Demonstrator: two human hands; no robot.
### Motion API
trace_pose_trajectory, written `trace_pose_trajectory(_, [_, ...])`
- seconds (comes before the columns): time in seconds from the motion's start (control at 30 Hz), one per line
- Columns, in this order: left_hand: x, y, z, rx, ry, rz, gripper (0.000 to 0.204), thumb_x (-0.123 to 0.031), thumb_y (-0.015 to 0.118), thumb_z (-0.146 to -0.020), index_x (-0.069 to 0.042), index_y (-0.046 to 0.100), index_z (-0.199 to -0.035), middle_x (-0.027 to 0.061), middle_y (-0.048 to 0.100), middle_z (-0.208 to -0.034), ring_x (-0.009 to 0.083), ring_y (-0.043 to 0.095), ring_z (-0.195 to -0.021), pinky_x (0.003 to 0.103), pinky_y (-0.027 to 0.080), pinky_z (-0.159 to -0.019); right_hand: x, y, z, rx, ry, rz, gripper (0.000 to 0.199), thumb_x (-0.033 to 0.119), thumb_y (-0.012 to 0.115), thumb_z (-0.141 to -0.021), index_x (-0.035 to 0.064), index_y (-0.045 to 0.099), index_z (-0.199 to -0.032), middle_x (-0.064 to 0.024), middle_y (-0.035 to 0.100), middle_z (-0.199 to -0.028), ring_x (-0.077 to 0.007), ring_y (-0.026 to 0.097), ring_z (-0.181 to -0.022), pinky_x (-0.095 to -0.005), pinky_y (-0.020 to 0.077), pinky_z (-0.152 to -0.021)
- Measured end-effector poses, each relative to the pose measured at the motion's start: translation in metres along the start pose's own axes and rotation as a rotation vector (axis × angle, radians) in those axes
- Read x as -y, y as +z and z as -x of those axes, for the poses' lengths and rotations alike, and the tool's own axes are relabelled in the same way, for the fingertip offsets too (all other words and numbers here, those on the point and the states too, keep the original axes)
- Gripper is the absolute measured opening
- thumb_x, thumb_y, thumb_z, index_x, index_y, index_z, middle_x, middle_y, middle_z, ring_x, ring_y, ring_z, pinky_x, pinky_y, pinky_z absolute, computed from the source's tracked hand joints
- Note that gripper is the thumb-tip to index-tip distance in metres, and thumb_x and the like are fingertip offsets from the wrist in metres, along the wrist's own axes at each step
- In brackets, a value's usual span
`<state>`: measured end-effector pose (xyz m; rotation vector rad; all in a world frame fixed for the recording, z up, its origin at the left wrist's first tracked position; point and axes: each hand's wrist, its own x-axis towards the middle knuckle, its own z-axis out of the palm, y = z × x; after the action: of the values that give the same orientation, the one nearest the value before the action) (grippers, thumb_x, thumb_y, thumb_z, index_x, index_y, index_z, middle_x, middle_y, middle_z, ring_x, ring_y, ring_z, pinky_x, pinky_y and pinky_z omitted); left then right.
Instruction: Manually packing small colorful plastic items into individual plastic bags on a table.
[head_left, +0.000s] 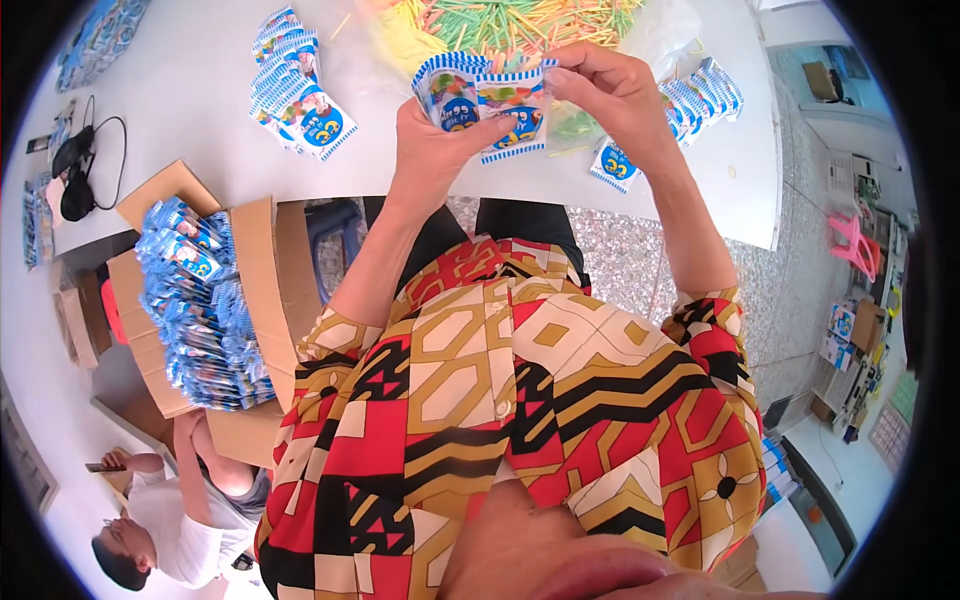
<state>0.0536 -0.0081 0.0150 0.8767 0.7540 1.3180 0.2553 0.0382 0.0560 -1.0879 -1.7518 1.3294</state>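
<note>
My left hand (425,155) is closed around a bunch of small blue-and-white candy packets (448,100), with the thumb pressed across the front one. That front packet (512,100) faces me upright, with a striped blue edge along its top and bottom. At its upper right corner, my right hand (610,90) has its thumb and fingers pinched together on the packet's edge. Just beyond both hands lies a large heap of thin candy sticks (520,25) in green, orange, yellow and pink. Whether any sticks are inside the front packet is hard to make out.
Overlapping packets lie on the white table (390,175) at left (300,95) and right (705,100). A cardboard box (275,260) full of packets stands at the table's left front. A black strapped item (75,170) lies far left; another person (190,520) sits lower left.
</note>
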Motion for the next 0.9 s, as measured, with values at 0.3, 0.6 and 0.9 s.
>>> trace_pose_trajectory(0.3, [0.002,-0.028,0.007,-0.154,-0.122,0.086,0.019,-0.014,0.065,-0.085,-0.002,0.06,-0.098,0.0101,0.067,-0.089,0.016,0.065,-0.076,0.028,0.053,-0.067,-0.03,-0.013,-0.008,-0.31,-0.196,0.092,0.014,0.007,0.055,-0.091,0.0002,0.06,-0.103,-0.0026,0.065,-0.085,-0.005,0.058,-0.079,-0.0198,0.0454,-0.07])
trace_pose_trajectory(0.6, [-0.006,-0.065,0.058,-0.309,-0.224,0.182,0.019,-0.012,0.063,-0.085,-0.003,0.059,-0.101,0.0139,0.066,-0.088,0.0194,0.065,-0.073,0.03,0.054,-0.065,-0.052,0.032,-0.043,-0.237,-0.097,-0.123,0.018,0.015,0.051,-0.094,0.0037,0.056,-0.107,-0.0035,0.065,-0.086,-0.0085,0.06,-0.078,-0.0244,0.0477,-0.072])
trace_pose_trajectory(0.9, [-0.021,-0.094,0.102,-0.67,-0.037,0.185,0.025,-0.003,0.069,-0.078,0.002,0.059,-0.101,0.0113,0.066,-0.087,0.0188,0.066,-0.075,0.03,0.055,-0.065,-0.069,0.195,-0.119,0.099,-0.062,-0.274,0.02,0.02,0.054,-0.092,0.004,0.056,-0.105,-0.004,0.064,-0.084,-0.0102,0.061,-0.078,-0.0247,0.0463,-0.072])
